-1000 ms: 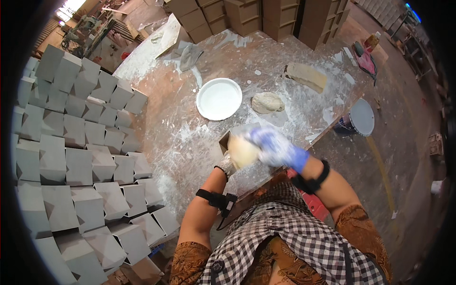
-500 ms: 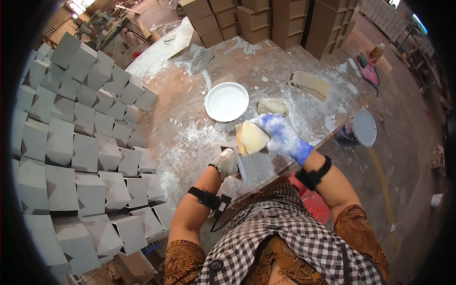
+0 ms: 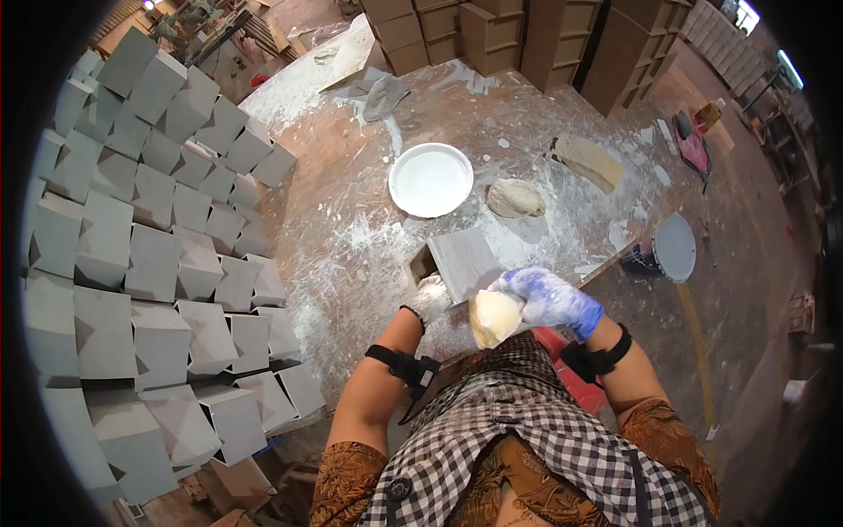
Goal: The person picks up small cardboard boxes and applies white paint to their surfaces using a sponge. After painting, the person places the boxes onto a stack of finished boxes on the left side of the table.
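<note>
My left hand, in a white knit glove, holds a small grey box near the table's front edge. Its fingers are partly hidden at the open side of the box, whose flat top looks streaked. In a blue-and-white stained glove, my right hand grips a pale yellow sponge just off the box's near right corner. Beyond the box stands a round white dish with white contents. To the dish's right lies a beige, rounded lump.
Stacked grey boxes fill the left side. Brown boxes line the far edge. A worn tan block and a grey rag lie on the white-smeared table. Right of the table is a dark bucket with grey contents.
My right hand has brought the sponge down toward me, from above the box to beside its near corner. The box's top now shows more fully. The whole view has shifted slightly.
</note>
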Demonstrator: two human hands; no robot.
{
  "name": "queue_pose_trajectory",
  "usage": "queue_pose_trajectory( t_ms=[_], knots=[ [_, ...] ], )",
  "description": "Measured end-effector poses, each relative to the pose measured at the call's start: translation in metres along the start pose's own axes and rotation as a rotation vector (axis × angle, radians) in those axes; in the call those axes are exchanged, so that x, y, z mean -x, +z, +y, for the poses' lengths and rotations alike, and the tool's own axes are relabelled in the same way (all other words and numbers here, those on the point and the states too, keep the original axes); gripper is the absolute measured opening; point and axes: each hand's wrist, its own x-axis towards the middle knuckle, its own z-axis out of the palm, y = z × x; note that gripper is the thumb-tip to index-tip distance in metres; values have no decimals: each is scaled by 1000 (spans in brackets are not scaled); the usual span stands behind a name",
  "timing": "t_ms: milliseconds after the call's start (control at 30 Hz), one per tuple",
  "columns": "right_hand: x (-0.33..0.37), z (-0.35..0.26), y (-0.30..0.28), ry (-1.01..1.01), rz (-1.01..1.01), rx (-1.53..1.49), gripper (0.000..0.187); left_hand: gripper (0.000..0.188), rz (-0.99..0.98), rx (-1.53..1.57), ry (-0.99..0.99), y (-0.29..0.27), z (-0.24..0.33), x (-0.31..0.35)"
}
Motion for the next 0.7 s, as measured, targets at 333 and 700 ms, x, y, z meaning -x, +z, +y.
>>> queue_pose_trajectory(
  t_ms=[333,700],
  knots=[
    [-119,-17,-25,26,282,294,40,40,38,-31,-63,5,42,-6],
    [-24,-14,-52,144,160,-51,64,43,-70,-263,-41,3,36,-4]
  ],
)
